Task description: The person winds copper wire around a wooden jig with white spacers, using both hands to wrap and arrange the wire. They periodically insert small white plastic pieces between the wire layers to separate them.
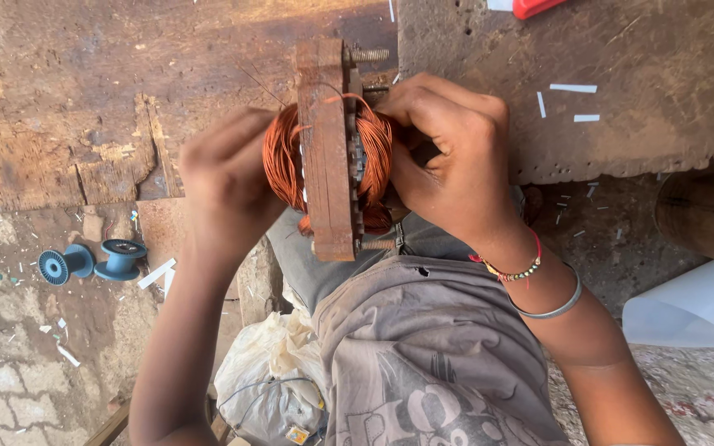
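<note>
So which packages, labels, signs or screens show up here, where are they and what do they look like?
Crumpled cream plastic bag: low centre, beside the person's knee, with a thin dark wire draped over it.
Small label: on the bag's lower edge, a little square, yellow and red.
White rolled sheet: right edge, plain, no print visible.
No signs or screens in view.

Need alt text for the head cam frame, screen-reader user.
Two bare hands, left hand and right hand, grip a rusty motor stator wound with copper wire. Two blue spools lie on the ground to the left.
</note>
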